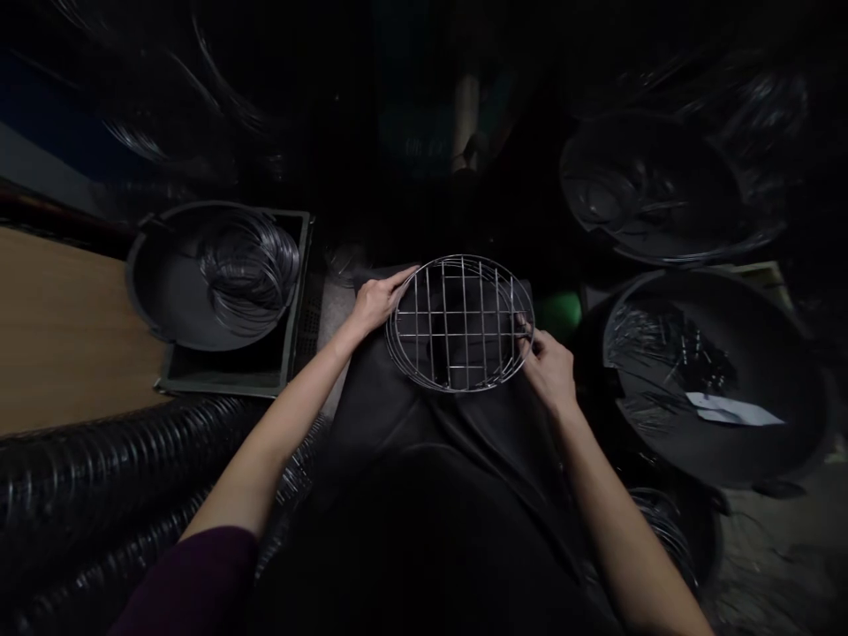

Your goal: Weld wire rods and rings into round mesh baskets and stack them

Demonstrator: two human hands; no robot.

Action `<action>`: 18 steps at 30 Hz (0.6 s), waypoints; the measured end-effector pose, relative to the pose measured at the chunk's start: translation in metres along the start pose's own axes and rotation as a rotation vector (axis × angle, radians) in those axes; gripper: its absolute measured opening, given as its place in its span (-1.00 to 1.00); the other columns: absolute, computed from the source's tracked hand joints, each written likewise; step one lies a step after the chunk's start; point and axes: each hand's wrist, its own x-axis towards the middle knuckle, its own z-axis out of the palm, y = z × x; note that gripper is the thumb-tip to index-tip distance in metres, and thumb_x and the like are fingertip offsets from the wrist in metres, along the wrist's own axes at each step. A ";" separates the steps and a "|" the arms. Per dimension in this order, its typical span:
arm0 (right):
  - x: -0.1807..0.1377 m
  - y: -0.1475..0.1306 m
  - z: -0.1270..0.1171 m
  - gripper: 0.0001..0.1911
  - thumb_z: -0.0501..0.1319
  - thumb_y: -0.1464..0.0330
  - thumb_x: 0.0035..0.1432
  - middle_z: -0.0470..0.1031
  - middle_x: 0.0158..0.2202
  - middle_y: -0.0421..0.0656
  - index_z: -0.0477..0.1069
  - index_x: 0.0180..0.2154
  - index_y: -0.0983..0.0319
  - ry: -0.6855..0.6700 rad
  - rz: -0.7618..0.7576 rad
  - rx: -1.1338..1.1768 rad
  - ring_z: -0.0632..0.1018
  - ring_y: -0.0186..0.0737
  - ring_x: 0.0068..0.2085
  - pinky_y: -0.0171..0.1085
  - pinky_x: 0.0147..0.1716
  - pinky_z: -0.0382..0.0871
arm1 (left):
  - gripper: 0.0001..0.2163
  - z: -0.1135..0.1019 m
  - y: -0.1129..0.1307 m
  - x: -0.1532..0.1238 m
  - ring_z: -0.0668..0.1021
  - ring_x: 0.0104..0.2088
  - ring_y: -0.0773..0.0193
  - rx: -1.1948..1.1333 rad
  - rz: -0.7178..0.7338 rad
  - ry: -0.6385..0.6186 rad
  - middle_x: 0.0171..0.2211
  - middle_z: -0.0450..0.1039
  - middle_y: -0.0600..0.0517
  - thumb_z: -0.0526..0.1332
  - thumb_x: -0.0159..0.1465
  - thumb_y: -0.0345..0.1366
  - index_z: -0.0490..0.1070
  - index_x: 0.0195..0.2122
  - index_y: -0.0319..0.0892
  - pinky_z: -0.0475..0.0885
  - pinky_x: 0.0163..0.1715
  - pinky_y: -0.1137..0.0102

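Note:
A round wire rack (465, 334) with a grid of crossing rods inside a rim of several rings lies above my lap, in the middle of the view. My left hand (374, 305) grips its upper left rim, the index finger stretched along the edge. On the right side, my right hand (551, 369) is closed around the rim, thumb and fingertips at the wire. Part of the fingers of both hands is hidden by the rack or by the hands themselves. Beneath it is a dark apron (424, 424) over my legs.
To the left, a black basin (172, 283) with wire rings rests on a grey crate (225, 384). Stacked wire rings (119, 459) lie lower left. On the right, a large black tub (755, 459) holds short wires and a white paper (735, 410); another tub (702, 168) stands behind.

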 end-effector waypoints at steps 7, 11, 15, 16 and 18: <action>-0.065 0.004 0.008 -0.37 0.09 0.05 0.13 0.40 -0.04 0.08 0.33 0.11 0.31 0.011 -0.150 -0.063 0.46 0.00 -0.05 -0.04 -0.04 0.36 | -0.68 0.005 -0.007 -0.010 0.50 0.05 0.16 -0.138 0.046 0.050 0.06 0.42 0.12 0.11 0.34 -0.24 0.35 0.12 -0.02 0.36 0.08 0.36; -0.080 0.005 0.013 0.01 0.20 -0.08 -0.03 0.19 0.17 0.20 -0.02 0.29 0.33 -0.175 -0.176 -0.136 0.26 0.21 0.19 0.18 0.09 0.19 | -0.68 0.008 -0.012 -0.010 0.50 0.05 0.15 -0.167 0.061 0.066 0.05 0.43 0.10 0.12 0.34 -0.21 0.36 0.11 -0.04 0.37 0.08 0.32; -0.082 -0.002 0.033 0.12 0.16 -0.17 -0.07 0.13 0.20 0.27 -0.12 0.30 0.40 -0.082 -0.051 -0.199 0.20 0.24 0.21 0.21 0.08 0.16 | -0.69 0.015 -0.016 -0.010 0.50 0.04 0.19 -0.186 0.061 0.091 0.05 0.43 0.14 0.11 0.34 -0.20 0.36 0.11 0.02 0.36 0.10 0.36; -0.081 -0.003 0.037 0.12 0.14 -0.17 -0.05 0.11 0.21 0.27 -0.12 0.30 0.41 -0.063 -0.038 -0.218 0.18 0.25 0.22 0.22 0.09 0.15 | -0.69 0.017 -0.016 -0.010 0.50 0.04 0.21 -0.200 0.063 0.102 0.06 0.42 0.15 0.10 0.35 -0.20 0.36 0.11 0.03 0.35 0.11 0.37; -0.080 -0.003 0.041 0.11 0.14 -0.17 -0.05 0.09 0.23 0.27 -0.11 0.30 0.41 -0.046 -0.036 -0.236 0.16 0.25 0.23 0.23 0.09 0.15 | -0.69 0.017 -0.015 -0.010 0.50 0.05 0.23 -0.230 0.070 0.118 0.07 0.42 0.13 0.10 0.35 -0.20 0.36 0.11 0.01 0.34 0.11 0.39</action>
